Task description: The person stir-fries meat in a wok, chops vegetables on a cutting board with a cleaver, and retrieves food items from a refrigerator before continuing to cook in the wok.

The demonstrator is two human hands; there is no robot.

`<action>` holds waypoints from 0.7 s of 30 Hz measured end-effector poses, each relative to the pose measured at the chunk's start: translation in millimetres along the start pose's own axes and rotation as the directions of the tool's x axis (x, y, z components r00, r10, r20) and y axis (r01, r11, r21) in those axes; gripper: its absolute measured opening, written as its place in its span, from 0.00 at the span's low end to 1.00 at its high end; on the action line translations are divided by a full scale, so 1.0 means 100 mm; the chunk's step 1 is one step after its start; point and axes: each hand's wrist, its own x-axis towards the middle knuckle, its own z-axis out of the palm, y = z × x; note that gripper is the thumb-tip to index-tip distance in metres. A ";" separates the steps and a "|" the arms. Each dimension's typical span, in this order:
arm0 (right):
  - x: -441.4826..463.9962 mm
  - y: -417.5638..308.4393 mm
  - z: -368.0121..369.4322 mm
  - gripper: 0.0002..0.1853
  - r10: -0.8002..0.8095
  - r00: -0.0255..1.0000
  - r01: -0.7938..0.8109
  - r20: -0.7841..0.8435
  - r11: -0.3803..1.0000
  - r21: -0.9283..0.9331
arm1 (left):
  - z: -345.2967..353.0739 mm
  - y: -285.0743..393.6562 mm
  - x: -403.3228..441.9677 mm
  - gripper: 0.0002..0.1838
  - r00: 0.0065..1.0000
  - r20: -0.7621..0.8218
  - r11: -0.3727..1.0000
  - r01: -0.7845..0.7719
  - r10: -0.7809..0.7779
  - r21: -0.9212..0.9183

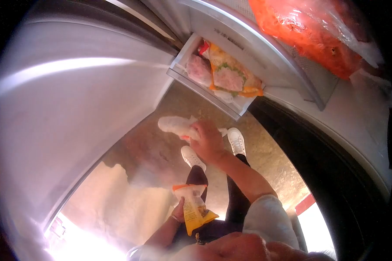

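Observation:
My right hand [207, 138] is closed around one end of a whitish plastic-wrapped package [175, 125]. A little red shows at the package's lower edge, and its contents cannot be made out. Lower down, close to my body, my left hand [179, 210] grips the side of a clear food bag [192, 204] with an orange top edge and a yellow bottom. Beyond my right hand a white freezer drawer [202, 91] stands pulled out. Inside lie a pale pink wrapped package [198, 69] and an orange-edged food bag [231, 77].
A large fridge door [82, 95] stands swung out on the left. Above the drawer is a clear-fronted compartment [287, 56] with a red-orange plastic bag [309, 35] in it. My white shoes [236, 141] stand on the brown floor [143, 143].

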 end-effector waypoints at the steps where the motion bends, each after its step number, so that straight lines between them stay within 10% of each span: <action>1: 0.03 0.02 -0.05 0.21 0.019 1.000 -0.019 0.004 1.000 -0.015 | 0.01 -0.01 -0.01 0.42 0.998 -0.057 1.000 0.000 0.000 0.000; 7: 0.74 0.18 -0.44 0.23 -0.288 0.895 0.140 -0.341 0.907 -0.398 | 0.03 0.01 -0.01 0.41 1.000 -0.026 1.000 -0.014 0.014 -0.004; 12: 1.01 0.60 -0.45 0.22 -0.338 0.929 0.174 -0.151 0.759 -0.628 | 0.02 -0.01 0.00 0.40 0.997 -0.072 1.000 -0.002 0.003 0.014; 14: 0.99 0.63 -0.45 0.19 -0.203 0.939 0.085 -0.277 0.919 -0.384 | 0.01 -0.03 0.01 0.40 0.997 -0.071 1.000 0.004 -0.003 0.009; 16: 1.05 0.67 -0.47 0.15 0.146 0.877 -0.023 -0.457 0.964 0.264 | -0.03 -0.05 0.04 0.41 0.999 -0.046 1.000 -0.008 0.007 -0.018; 18: 1.24 0.60 -0.65 0.14 0.629 0.747 -0.070 -0.216 0.398 0.915 | -0.06 -0.07 0.05 0.41 0.997 -0.068 0.998 -0.041 0.045 0.051; 21: 1.47 0.96 -0.83 0.16 0.584 0.802 0.225 0.128 -0.493 0.841 | -0.08 -0.05 0.09 0.41 0.996 -0.077 0.999 -0.037 0.040 0.037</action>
